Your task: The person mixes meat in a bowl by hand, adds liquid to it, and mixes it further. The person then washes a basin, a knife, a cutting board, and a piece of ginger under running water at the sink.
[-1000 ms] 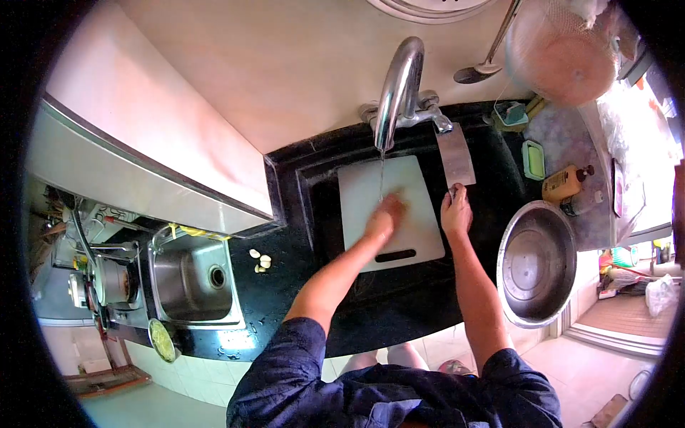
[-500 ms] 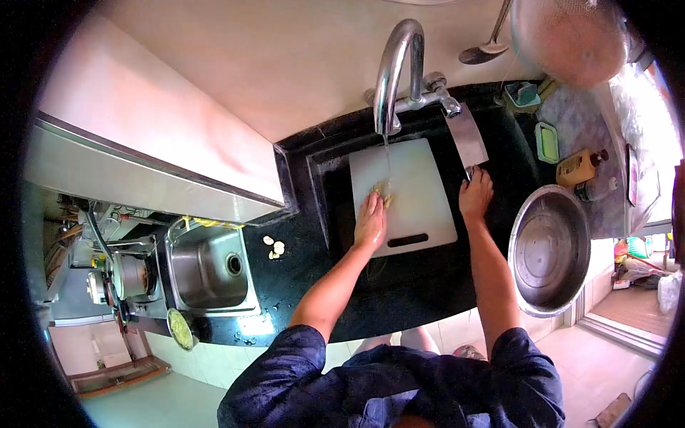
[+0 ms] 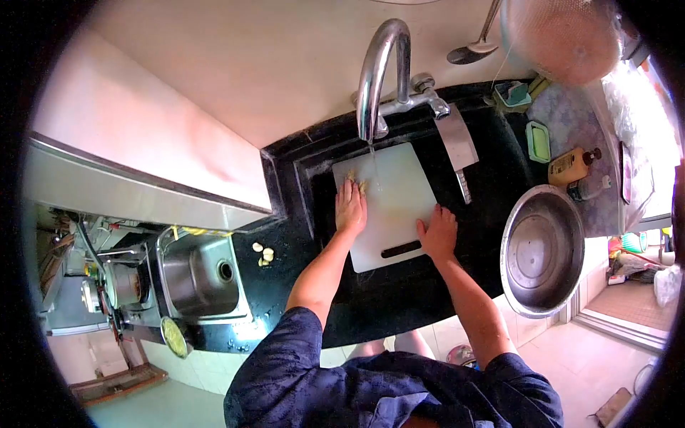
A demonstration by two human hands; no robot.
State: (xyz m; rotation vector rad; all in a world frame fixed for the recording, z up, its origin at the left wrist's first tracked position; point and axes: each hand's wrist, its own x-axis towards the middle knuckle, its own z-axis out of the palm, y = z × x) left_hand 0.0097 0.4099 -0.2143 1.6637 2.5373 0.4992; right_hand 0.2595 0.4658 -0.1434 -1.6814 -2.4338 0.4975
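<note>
A white cutting board (image 3: 399,178) lies tilted in the black sink basin under the faucet (image 3: 382,78), and a thin stream of water falls onto it. My left hand (image 3: 350,209) rests flat on the board's left part, fingers stretched out. At its fingertips are small crushed yellowish pieces (image 3: 362,187), perhaps garlic. My right hand (image 3: 440,232) grips the board's right edge near the handle slot, thumb on top. Above that hand, a cleaver (image 3: 457,139) lies on the dark surface, its handle toward me, apart from both hands.
Several pale garlic cloves (image 3: 265,254) sit on the black counter at left, beside a steel sink (image 3: 200,274). A large metal basin (image 3: 508,250) stands at right. Bottles (image 3: 569,167) and a green soap dish (image 3: 539,142) are at the back right.
My right hand has let go of the cleaver and moved down to the board's edge. The board has turned slightly. My left hand has shifted left with the crushed pieces.
</note>
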